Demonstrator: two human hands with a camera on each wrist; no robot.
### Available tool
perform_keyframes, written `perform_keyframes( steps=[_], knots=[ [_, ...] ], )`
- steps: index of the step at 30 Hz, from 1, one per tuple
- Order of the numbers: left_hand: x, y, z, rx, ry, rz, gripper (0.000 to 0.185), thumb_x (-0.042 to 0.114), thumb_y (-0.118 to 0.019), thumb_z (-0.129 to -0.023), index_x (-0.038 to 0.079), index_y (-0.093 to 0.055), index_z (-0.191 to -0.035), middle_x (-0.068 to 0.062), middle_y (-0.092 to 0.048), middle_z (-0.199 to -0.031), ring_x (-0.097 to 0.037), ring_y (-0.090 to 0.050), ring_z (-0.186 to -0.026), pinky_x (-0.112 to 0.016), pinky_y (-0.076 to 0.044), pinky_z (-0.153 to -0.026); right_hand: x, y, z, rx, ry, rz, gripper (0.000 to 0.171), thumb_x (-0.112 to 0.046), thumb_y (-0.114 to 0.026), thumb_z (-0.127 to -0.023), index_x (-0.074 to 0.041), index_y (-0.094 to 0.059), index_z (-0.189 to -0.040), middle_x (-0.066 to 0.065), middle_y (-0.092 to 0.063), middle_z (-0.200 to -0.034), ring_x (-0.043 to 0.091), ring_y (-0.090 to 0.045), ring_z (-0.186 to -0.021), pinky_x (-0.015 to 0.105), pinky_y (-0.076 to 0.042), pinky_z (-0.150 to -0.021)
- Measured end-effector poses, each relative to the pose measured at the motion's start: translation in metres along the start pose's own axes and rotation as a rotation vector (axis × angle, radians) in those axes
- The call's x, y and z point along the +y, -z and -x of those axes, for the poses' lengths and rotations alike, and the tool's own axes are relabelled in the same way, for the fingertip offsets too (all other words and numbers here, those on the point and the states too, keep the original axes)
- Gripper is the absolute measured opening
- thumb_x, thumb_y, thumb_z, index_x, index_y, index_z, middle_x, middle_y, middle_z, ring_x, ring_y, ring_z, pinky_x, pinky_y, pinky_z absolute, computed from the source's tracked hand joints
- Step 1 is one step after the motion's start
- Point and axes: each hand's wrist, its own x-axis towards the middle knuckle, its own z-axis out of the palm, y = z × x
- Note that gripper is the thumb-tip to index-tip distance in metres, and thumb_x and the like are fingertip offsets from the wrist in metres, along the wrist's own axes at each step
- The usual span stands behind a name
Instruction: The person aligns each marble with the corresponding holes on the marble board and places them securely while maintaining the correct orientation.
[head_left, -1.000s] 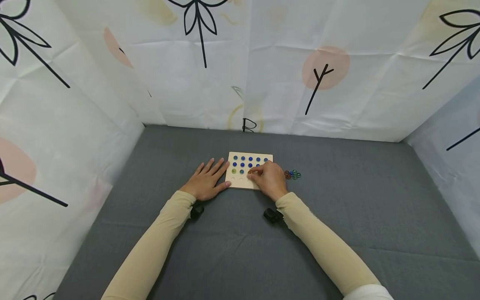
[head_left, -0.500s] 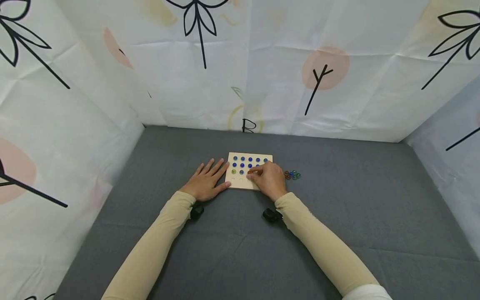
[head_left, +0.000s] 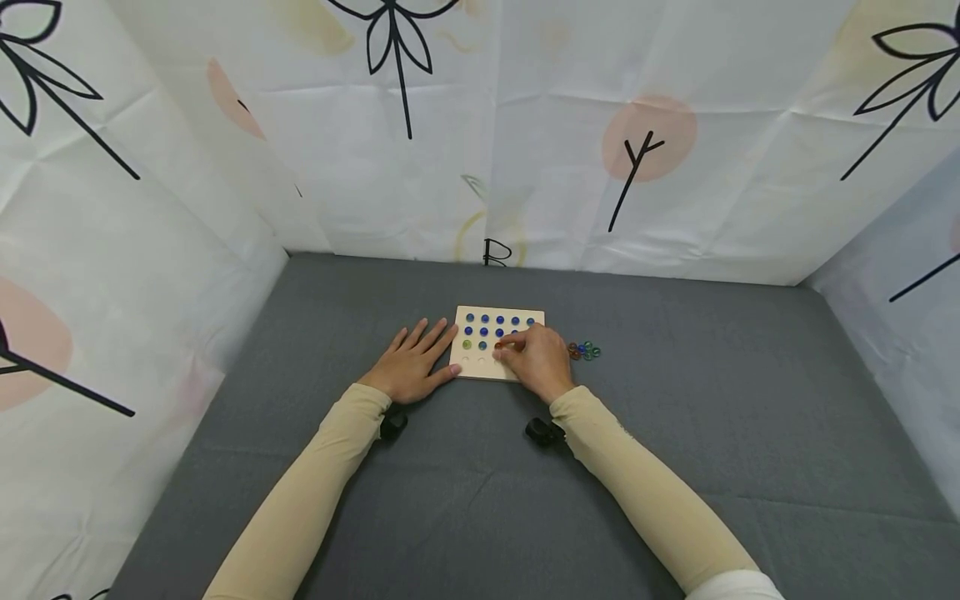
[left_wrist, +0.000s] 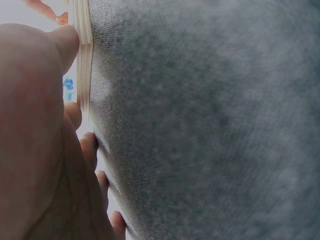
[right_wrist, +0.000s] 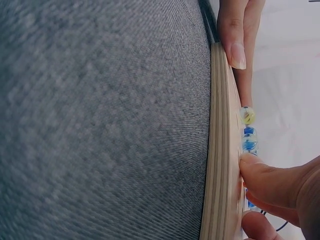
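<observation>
A pale wooden board [head_left: 474, 368] with rows of round hollows lies on the grey cloth. Blue marbles [head_left: 484, 319] fill much of its far rows, and a yellow-green marble [head_left: 467, 344] sits at the left of the third row. My left hand [head_left: 407, 369] lies flat with spread fingers, its thumb and fingertips touching the board's left edge. Over the board's right part, my right hand [head_left: 542, 360] pinches an orange-red marble [head_left: 498, 346] at the third row between thumb and forefinger. That hand covers several hollows. In the left wrist view, the orange marble [left_wrist: 62, 19] shows at the fingertips.
Right of the board lies a small cluster of loose red, blue and green marbles [head_left: 588, 351]. Grey cloth [head_left: 480, 483] covers the table. White patterned fabric walls [head_left: 555, 192] stand behind and at both sides.
</observation>
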Motion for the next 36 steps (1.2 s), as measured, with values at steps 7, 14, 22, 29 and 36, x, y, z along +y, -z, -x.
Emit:
perform_keyframes(
  steps=[7, 14, 22, 29, 36],
  knots=[
    [0.002, 0.003, 0.002, -0.010, 0.002, 0.022, 0.074, 0.058, -0.038, -0.106, 0.022, -0.010, -0.165, -0.004, -0.007, -0.170, -0.030, 0.002, -0.156, -0.053, 0.003, -0.124, 0.000, 0.002, 0.002, 0.000, -0.019, 0.005, 0.021, -0.025, -0.084, -0.087, -0.010, -0.083, -0.102, 0.008, -0.068, -0.087, 0.024, -0.062, -0.079, 0.039, -0.047, -0.067],
    [0.003, 0.003, 0.002, -0.008, 0.001, 0.019, 0.074, 0.057, -0.038, -0.107, 0.021, -0.011, -0.165, -0.005, -0.007, -0.170, -0.031, 0.002, -0.156, -0.054, 0.002, -0.124, 0.001, 0.006, 0.007, 0.027, -0.003, 0.012, 0.026, -0.025, -0.085, -0.086, -0.006, -0.082, -0.104, 0.009, -0.067, -0.086, 0.023, -0.060, -0.074, 0.038, -0.044, -0.064],
    [0.004, 0.005, 0.003, -0.023, 0.011, 0.007, 0.075, 0.059, -0.036, -0.106, 0.022, -0.008, -0.165, -0.003, -0.005, -0.170, -0.029, 0.004, -0.156, -0.052, 0.004, -0.124, 0.007, 0.013, 0.015, 0.052, 0.030, 0.006, 0.024, -0.023, -0.084, -0.086, -0.005, -0.082, -0.103, 0.010, -0.068, -0.086, 0.024, -0.059, -0.074, 0.040, -0.045, -0.066],
    [0.004, 0.006, 0.002, -0.021, 0.012, 0.003, 0.075, 0.058, -0.037, -0.106, 0.022, -0.008, -0.165, -0.003, -0.005, -0.170, -0.029, 0.004, -0.156, -0.052, 0.004, -0.124, 0.013, 0.022, 0.023, 0.067, 0.054, -0.012, 0.026, -0.022, -0.084, -0.087, -0.004, -0.082, -0.105, 0.009, -0.065, -0.082, 0.023, -0.058, -0.072, 0.040, -0.044, -0.064],
    [0.005, 0.006, 0.004, -0.019, 0.008, 0.002, 0.074, 0.057, -0.038, -0.107, 0.020, -0.009, -0.165, -0.005, -0.006, -0.170, -0.030, 0.003, -0.156, -0.053, 0.003, -0.124, 0.021, 0.031, 0.031, 0.082, 0.072, -0.038, 0.027, -0.021, -0.084, -0.086, -0.003, -0.081, -0.106, 0.011, -0.063, -0.081, 0.025, -0.057, -0.072, 0.043, -0.044, -0.069]
  ],
)
